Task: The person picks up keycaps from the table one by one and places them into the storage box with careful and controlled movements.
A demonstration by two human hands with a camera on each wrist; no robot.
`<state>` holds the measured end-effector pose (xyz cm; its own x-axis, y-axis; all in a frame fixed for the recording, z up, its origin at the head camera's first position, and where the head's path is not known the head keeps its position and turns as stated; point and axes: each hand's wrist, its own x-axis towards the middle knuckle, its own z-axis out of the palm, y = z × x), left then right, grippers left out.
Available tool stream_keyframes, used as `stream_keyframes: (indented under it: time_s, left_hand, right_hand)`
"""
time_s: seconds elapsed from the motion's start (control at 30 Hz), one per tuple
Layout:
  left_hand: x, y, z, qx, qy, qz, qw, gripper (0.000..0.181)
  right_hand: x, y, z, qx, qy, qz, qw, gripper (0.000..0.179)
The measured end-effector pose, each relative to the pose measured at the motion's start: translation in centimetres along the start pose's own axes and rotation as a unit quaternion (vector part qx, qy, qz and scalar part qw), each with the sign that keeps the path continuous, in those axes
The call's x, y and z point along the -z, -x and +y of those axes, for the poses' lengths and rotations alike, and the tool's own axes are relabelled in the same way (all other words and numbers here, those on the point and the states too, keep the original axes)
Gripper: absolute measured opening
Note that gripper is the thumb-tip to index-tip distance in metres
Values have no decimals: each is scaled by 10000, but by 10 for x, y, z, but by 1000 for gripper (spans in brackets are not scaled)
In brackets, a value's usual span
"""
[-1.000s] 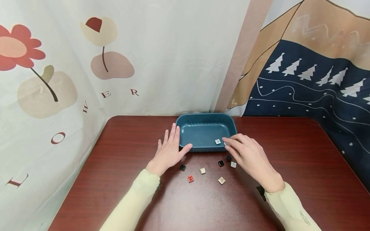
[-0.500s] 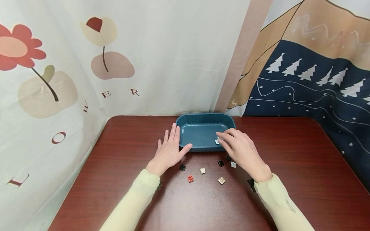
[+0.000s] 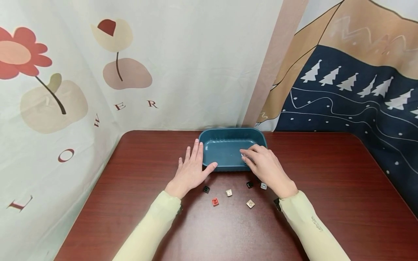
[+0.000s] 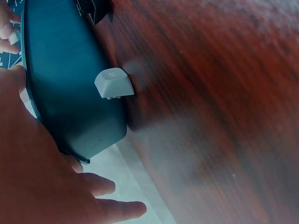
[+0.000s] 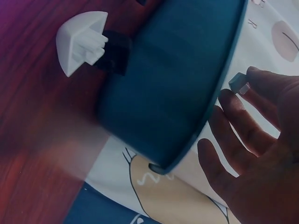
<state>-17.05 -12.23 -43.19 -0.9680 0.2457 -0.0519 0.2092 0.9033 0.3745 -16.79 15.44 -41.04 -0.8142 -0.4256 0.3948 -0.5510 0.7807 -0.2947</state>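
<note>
My right hand (image 3: 266,165) is over the right part of a blue tray (image 3: 225,169). In the right wrist view, its thumb and index finger pinch a small light keycap (image 5: 239,83) above the rim. My left hand (image 3: 191,174) lies with straight, spread fingers against the tray's left side. In front of the tray are black keycaps (image 3: 249,185), a red keycap (image 3: 215,202), beige keycaps (image 3: 229,193) and a white keycap (image 3: 263,186). Another black keycap (image 5: 114,53) stands beside the white one in the right wrist view. The right hand covers part of the tray floor.
The dark red wooden table (image 3: 326,174) reaches back to a printed curtain (image 3: 183,65) right behind the tray. A single black keycap (image 3: 207,189) lies near the left wrist. Both forearms come in from the front edge.
My right hand has moved left, farther over the tray, with the pinched keycap. It now hides a light keycap seen earlier on the tray floor. My left hand has stayed put.
</note>
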Motion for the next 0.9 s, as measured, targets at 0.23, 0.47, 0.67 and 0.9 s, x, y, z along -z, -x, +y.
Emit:
stream_keyframes:
  time_s: [0.23,0.47,0.67,0.9]
  left_hand:
    - [1,0,0,-5,22,-18,10000,100]
    - [0,-1,-2,34,-2,-92,10000,101]
    - [1,0,-1,49,18,-104,9999,101]
    - [0,-1,-1,20,23,-55,10000,101]
  right_hand:
    - [-10,-5,2,62,68,-44,9999,28]
    - [-15,-10,4,22,125,-167,9998,24]
    - [-16,-16,4,-101,81,-293,9995,23]
    - [-18,-18,5,-233,81,-528,9983,32]
